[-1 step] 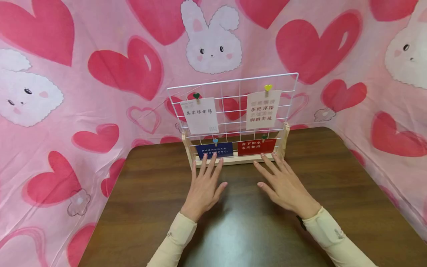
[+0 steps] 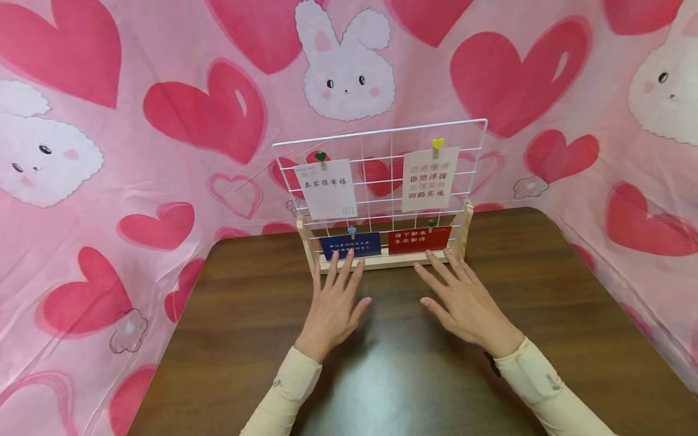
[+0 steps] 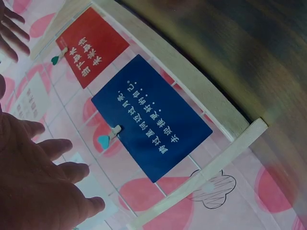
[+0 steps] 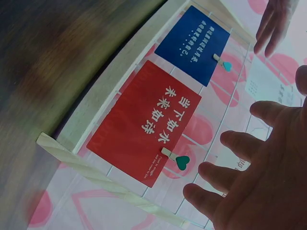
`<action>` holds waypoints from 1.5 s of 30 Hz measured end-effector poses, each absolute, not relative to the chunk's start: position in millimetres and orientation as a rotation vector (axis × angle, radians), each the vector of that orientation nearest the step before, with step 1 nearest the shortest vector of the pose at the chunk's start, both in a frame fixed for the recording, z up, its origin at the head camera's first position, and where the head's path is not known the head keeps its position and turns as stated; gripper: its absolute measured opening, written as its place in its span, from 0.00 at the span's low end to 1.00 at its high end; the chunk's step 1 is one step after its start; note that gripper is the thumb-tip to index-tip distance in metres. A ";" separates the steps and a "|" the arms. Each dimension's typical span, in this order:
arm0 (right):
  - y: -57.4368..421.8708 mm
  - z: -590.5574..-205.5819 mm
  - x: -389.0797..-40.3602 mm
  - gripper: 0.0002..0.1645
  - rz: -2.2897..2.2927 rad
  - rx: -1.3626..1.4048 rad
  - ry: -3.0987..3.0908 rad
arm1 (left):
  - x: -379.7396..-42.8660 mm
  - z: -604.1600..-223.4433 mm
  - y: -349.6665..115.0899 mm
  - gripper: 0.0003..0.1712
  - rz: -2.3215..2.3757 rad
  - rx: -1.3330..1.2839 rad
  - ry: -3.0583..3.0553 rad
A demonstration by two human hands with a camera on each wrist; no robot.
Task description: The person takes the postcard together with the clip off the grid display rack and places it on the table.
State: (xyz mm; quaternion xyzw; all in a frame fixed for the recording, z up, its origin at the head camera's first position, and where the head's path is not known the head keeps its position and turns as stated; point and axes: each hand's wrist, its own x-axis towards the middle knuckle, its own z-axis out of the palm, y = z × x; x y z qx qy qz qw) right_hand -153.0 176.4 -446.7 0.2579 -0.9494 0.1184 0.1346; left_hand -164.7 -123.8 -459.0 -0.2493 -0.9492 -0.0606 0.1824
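A white wire grid (image 2: 380, 129) stands upright in a wooden stand (image 2: 389, 262). Clipped to it are a white card (image 2: 329, 197) at upper left, another white card (image 2: 428, 203) at upper right, a blue card (image 2: 366, 240) at lower left and a red card (image 2: 418, 240) at lower right. My left hand (image 2: 331, 309) is spread in front of the blue card, palm down and holding nothing. Likewise spread, my right hand (image 2: 469, 303) has its fingertips before the red card. In both wrist views the fingers are apart from the cards.
Heart-topped clips hold the cards: a green clip (image 2: 321, 157), a yellow clip (image 2: 438, 144), a light blue clip (image 2: 352, 231) and a second green clip (image 4: 181, 163). The brown table (image 2: 229, 339) has rounded far corners. Pink cloth (image 2: 180, 36) with hearts and rabbits hangs behind and beside it.
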 end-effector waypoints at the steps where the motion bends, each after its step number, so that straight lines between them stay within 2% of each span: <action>1: 176.4 -447.0 -152.9 0.40 0.345 0.752 -2.746 | -164.3 -459.2 -123.5 0.45 -0.168 -0.700 -2.690; 10: 178.7 -445.6 -152.8 0.41 0.346 0.759 -2.635 | -161.5 -460.5 -120.1 0.41 -0.199 -0.694 -2.715; 21: 177.7 -438.3 -157.3 0.43 0.408 0.778 -2.507 | -163.8 -454.9 -120.6 0.46 -0.207 -0.661 -2.729; 27: 176.9 -436.0 -160.9 0.42 0.454 0.753 -2.456 | -165.3 -455.7 -119.1 0.44 -0.237 -0.683 -2.707; 35: 174.7 -430.5 -164.0 0.38 0.507 0.724 -2.369 | -165.2 -455.2 -117.7 0.38 -0.298 -0.679 -2.674; 39: 174.4 -429.4 -165.7 0.33 0.520 0.715 -2.321 | -163.4 -454.5 -115.9 0.36 -0.325 -0.680 -2.661; 45: 173.9 -425.4 -167.6 0.42 0.526 0.696 -2.284 | -159.9 -452.8 -112.7 0.32 -0.353 -0.704 -2.617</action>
